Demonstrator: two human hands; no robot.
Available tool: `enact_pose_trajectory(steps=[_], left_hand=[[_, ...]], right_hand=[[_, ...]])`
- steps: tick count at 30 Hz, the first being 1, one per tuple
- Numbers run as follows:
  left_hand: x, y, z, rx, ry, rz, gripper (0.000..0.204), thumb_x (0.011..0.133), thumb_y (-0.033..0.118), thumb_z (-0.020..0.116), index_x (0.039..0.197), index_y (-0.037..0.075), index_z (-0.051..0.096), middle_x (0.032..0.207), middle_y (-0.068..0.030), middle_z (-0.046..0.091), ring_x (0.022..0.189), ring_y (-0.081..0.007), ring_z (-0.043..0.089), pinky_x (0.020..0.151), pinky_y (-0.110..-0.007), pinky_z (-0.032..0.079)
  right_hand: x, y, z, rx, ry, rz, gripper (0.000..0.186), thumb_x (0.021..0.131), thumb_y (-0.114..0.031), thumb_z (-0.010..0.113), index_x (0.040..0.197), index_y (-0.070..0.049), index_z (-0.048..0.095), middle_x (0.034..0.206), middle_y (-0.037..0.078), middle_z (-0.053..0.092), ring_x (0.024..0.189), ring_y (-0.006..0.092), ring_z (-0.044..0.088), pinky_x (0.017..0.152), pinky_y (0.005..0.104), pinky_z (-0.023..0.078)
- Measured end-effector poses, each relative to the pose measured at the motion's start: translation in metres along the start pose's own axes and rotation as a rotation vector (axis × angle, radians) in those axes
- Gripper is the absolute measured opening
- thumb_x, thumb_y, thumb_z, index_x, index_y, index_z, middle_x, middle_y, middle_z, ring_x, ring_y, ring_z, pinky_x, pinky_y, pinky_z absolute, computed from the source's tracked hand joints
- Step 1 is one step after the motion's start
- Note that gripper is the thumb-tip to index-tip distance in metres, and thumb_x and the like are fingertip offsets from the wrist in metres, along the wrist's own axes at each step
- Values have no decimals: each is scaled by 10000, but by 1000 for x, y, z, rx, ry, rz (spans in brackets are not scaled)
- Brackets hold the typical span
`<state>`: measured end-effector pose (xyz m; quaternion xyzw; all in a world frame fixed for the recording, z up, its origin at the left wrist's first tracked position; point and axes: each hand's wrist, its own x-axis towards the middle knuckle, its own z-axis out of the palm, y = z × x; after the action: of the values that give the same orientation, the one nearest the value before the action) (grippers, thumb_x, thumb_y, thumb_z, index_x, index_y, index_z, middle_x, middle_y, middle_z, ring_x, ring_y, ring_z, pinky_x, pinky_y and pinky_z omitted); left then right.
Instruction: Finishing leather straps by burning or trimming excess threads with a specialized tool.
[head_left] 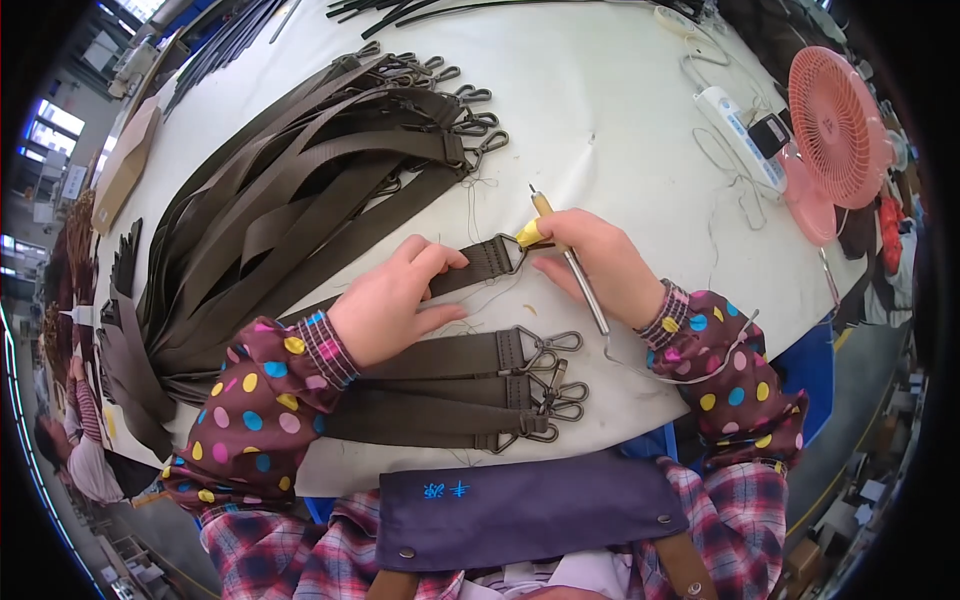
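Nearest us hangs a dark purple apron bib (530, 515) with blue lettering and snaps, and beyond its upper edge the white tabletop (620, 130) carries our work. The dark olive strap (485, 262) in hand lies mid-tabletop, slanting out from under our left hand (385, 305), its stitched end and metal clasp (515, 252) toward our right. Our left hand is half curled over the webbing, fingertips on it, thumb spread apart below; whether the hidden fingers grip, we cannot tell. Our right hand (600, 265) closes loosely round a slender corded tool (587, 290), tip pointing up and away, while the yellow-wrapped fingertip (529, 233) meets the clasp's outer end; pinching or only resting, we cannot tell.

We judge the strap light, limp and hardly fragile, stiffer at its doubled, stitched end, with the smooth metal likelier to swivel or slip. We would take hold flat across the webbing just behind the stitching, and steady the clasp by its frame. More straps (290, 190) heap beyond our left hand; a few others (430, 405) lie nearer us.
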<state>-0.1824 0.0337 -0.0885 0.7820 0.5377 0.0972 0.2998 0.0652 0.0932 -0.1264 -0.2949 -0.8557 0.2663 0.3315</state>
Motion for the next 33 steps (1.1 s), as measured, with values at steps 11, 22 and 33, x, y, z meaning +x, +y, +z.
enact_pose_trajectory(steps=[11, 22, 33], left_hand=[[27, 9, 25, 111, 155, 177, 308, 743, 242, 745, 924, 88, 548, 858, -43, 542, 696, -201, 579, 620, -314, 479], [28, 2, 17, -411, 28, -6, 108, 823, 83, 656, 856, 22, 573, 684, -57, 554, 596, -144, 538, 560, -274, 444], [26, -2, 17, -402, 52, 86, 85, 857, 70, 626, 893, 24, 563, 714, -7, 565, 595, -45, 482, 520, -199, 399]], right_hand=[[-7, 0, 3, 26, -24, 6, 216, 784, 0, 645, 995, -24, 607, 862, 124, 620, 776, 267, 605, 704, 326, 499], [5, -14, 5, 572, 41, 192, 175, 930, -113, 547, 1044, 12, 590, 806, 17, 607, 714, 54, 551, 632, 210, 450], [4, -12, 20, 544, 21, 403, 182, 867, -141, 605, 897, -24, 470, 720, 67, 630, 596, 80, 574, 534, 228, 445]])
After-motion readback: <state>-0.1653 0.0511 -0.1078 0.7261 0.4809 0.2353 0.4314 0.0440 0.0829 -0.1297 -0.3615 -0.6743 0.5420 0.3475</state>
